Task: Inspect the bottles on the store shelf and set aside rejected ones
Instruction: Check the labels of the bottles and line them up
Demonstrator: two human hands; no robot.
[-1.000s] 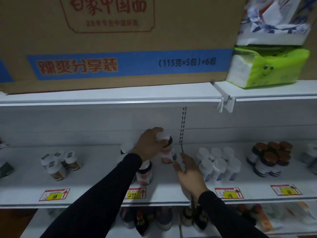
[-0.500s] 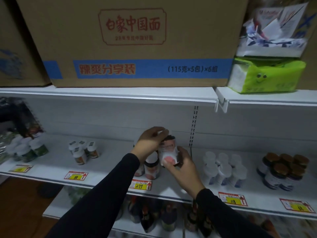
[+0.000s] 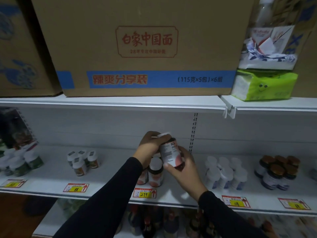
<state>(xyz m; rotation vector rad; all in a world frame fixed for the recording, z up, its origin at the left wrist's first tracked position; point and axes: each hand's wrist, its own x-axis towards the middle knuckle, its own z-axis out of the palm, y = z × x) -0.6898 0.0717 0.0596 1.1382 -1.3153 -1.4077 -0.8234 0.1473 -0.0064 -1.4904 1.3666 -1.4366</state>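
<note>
**Bottle lifted off the shelf for a label check**

At the centre of the frame, the left hand [image 3: 151, 146] curls over the white cap while the right hand [image 3: 184, 166] cups the base, so both grips are closed on the held bottle [image 3: 169, 154], tilted with its label toward the camera, above the shelf [image 3: 111, 188]. Just below stand its sister bottles [image 3: 155, 174], behind the 299 price tag [image 3: 144, 194]. To the right, a cluster of white-capped bottles [image 3: 224, 172]. The likely risk: lowering the held bottle blindly could knock the sister bottles over, since the left wrist hangs right above them; dim light may also hide label defects.
</note>
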